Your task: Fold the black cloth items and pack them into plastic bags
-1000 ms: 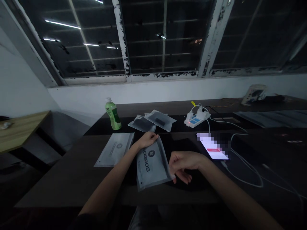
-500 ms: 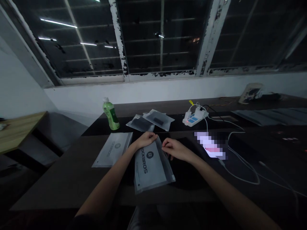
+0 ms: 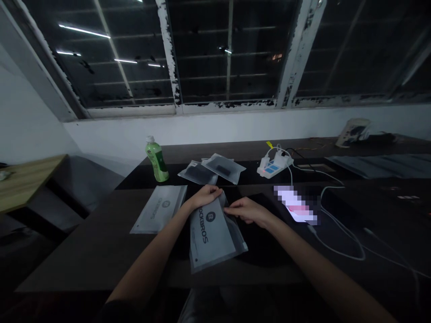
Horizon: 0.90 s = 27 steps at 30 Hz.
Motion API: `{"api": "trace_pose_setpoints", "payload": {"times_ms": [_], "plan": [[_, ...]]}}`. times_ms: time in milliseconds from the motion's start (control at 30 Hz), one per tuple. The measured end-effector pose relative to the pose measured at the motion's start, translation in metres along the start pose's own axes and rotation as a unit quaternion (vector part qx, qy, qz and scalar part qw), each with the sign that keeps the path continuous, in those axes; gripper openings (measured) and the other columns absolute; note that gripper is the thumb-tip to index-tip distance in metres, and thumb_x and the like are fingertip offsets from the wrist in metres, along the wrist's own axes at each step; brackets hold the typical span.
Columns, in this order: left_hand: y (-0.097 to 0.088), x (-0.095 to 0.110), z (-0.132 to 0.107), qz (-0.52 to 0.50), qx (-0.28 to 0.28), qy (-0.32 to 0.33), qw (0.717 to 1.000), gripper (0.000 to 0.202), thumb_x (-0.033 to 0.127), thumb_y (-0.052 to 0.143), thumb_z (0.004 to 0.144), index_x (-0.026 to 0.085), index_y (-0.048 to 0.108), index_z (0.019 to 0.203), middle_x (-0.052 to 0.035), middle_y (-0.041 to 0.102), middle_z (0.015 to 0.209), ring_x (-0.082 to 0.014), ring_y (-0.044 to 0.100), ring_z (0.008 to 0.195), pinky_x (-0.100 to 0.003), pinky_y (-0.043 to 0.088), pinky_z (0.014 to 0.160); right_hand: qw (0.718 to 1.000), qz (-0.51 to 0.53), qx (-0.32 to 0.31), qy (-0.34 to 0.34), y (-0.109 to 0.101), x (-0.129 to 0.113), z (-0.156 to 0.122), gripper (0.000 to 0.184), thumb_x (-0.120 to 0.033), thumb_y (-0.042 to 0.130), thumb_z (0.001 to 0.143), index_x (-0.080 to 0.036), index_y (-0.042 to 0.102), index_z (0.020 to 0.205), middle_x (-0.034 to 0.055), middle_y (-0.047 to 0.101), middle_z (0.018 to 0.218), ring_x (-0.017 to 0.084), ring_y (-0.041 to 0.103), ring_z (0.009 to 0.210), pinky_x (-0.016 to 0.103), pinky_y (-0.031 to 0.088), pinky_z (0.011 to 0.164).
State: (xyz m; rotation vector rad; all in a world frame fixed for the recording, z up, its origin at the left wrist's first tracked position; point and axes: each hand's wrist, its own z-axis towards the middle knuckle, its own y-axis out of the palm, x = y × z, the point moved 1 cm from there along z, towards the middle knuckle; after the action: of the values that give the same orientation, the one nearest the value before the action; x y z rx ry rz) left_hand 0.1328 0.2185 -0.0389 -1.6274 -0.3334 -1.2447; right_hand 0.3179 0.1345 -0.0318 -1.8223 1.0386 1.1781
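A translucent zip bag point(image 3: 217, 237) printed ROCKBROS lies aslant on the dark table in front of me, a white printed sheet showing through it. At its far end, my left hand point(image 3: 206, 196) grips the bag's upper edge with bent fingers. My right hand point(image 3: 247, 211) is at the bag's right side, near the zip edge. Its thumb and index finger are closed on the bag there, the other fingers curled under. Whether the fingertips reach inside the opening is hard to make out. Left of my forearm lies a second ROCKBROS zip bag point(image 3: 160, 210), flat.
Several filled zip bags point(image 3: 222, 168) overlap farther back. A green bottle point(image 3: 156, 160) stands left of them. To the right are a white power strip point(image 3: 274, 167) with plugs, a lit phone point(image 3: 296, 206) and trailing white cables point(image 3: 340, 246). Grey plastic packaging point(image 3: 380, 166) lies far right.
My right fingers have shifted slightly left and lower along the bag's right edge, the index finger now straighter. My left hand stays on the upper edge.
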Motion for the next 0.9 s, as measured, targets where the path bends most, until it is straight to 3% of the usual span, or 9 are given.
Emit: {"api": "trace_pose_setpoints", "payload": {"times_ms": [100, 200, 333, 433, 567, 733, 900], "plan": [[0.000, 0.001, 0.000, -0.004, -0.004, 0.004, 1.000, 0.056, 0.070, 0.051, 0.080, 0.018, 0.049, 0.061, 0.0045, 0.040, 0.056, -0.0103, 0.035, 0.053, -0.025, 0.027, 0.050, 0.999, 0.027, -0.034, 0.007, 0.002, -0.003, -0.001, 0.035, -0.046, 0.074, 0.074, -0.016, 0.057, 0.066, -0.0107, 0.036, 0.051, 0.001, 0.019, 0.039, 0.019, 0.007, 0.036], [-0.001, 0.000, 0.000, -0.005, -0.003, 0.002, 1.000, 0.057, 0.073, 0.047, 0.081, 0.019, 0.047, 0.061, 0.0046, 0.039, 0.055, -0.0104, 0.035, 0.052, -0.025, 0.027, 0.049, 0.996, 0.059, -0.061, 0.000, 0.001, -0.008, -0.004, 0.021, -0.035, 0.066, 0.077, -0.017, 0.057, 0.073, -0.0100, 0.040, 0.054, 0.001, 0.019, 0.039, 0.019, 0.009, 0.038], [0.000, -0.001, 0.001, 0.008, 0.007, 0.004, 1.000, 0.056, 0.072, 0.045, 0.082, 0.020, 0.045, 0.062, 0.0048, 0.039, 0.055, -0.0105, 0.035, 0.051, -0.025, 0.028, 0.049, 0.996, 0.069, -0.053, -0.014, -0.003, -0.010, -0.006, 0.013, -0.026, 0.060, 0.077, -0.018, 0.062, 0.088, -0.0113, 0.038, 0.053, 0.002, 0.018, 0.038, 0.018, 0.008, 0.039], [0.002, 0.000, 0.000, 0.027, 0.008, 0.012, 1.000, 0.052, 0.066, 0.045, 0.085, 0.019, 0.048, 0.063, 0.0041, 0.041, 0.055, -0.0112, 0.037, 0.052, -0.026, 0.030, 0.050, 0.997, 0.055, -0.043, -0.013, -0.001, -0.006, -0.003, 0.013, -0.027, 0.066, 0.075, -0.016, 0.061, 0.080, -0.0117, 0.038, 0.048, 0.002, 0.020, 0.038, 0.018, 0.007, 0.038], [0.000, 0.006, -0.001, 0.072, 0.028, 0.031, 0.997, 0.046, 0.055, 0.045, 0.089, 0.018, 0.049, 0.061, 0.0036, 0.043, 0.055, -0.0119, 0.039, 0.054, -0.026, 0.031, 0.052, 0.997, 0.045, -0.057, 0.004, 0.004, 0.000, 0.002, 0.029, -0.033, 0.072, 0.073, -0.017, 0.051, 0.062, -0.0119, 0.036, 0.041, 0.000, 0.018, 0.035, 0.016, 0.006, 0.035], [-0.008, 0.025, -0.006, 0.139, 0.063, 0.059, 0.987, 0.041, 0.045, 0.043, 0.092, 0.018, 0.052, 0.063, 0.0030, 0.048, 0.059, -0.0129, 0.044, 0.057, -0.027, 0.029, 0.055, 0.988, 0.074, -0.134, 0.007, 0.006, -0.003, 0.000, 0.040, -0.042, 0.070, 0.074, -0.019, 0.045, 0.054, -0.0111, 0.036, 0.036, 0.001, 0.020, 0.030, 0.016, 0.009, 0.031], [-0.008, 0.031, -0.008, 0.185, 0.059, 0.067, 0.979, 0.039, 0.040, 0.041, 0.095, 0.018, 0.057, 0.066, 0.0016, 0.054, 0.062, -0.0138, 0.050, 0.059, -0.026, 0.031, 0.056, 0.975, 0.110, -0.191, -0.003, 0.004, -0.007, -0.004, 0.048, -0.047, 0.070, 0.075, -0.019, 0.040, 0.050, -0.0117, 0.033, 0.035, -0.001, 0.018, 0.028, 0.015, 0.010, 0.031]]}}
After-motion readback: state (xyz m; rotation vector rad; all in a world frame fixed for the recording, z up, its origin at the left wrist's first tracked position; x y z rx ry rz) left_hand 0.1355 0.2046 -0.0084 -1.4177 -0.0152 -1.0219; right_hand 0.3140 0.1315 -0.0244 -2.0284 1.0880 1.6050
